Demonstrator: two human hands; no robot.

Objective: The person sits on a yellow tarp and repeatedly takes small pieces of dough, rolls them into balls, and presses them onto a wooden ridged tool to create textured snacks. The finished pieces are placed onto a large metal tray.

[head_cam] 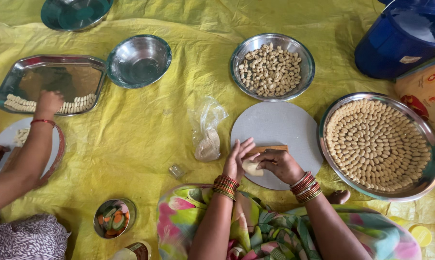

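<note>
Both hands meet over the near edge of a round grey board point(275, 127) that lies on a yellow sheet point(145, 135) spread over the floor. The left hand point(236, 159) has its fingers straight and close together, pressed against a small pale lump of dough point(252, 167), and the right hand point(280, 165) curls around the same lump from the other side, so the dough sits pinched between them at the board's near rim. Just beyond the fingers a flat wooden comb-like tool point(268, 149) rests on the board. To the right, a wide steel plate point(422, 185) carries shaped dough pieces laid in tight rings. Farther off, a steel bowl point(304, 62) holds loose pieces. A crumpled clear plastic bag point(207, 130) lies left of the board. At the far left, another person's hand point(49, 102) reaches into a steel tray point(15, 77).
</note>
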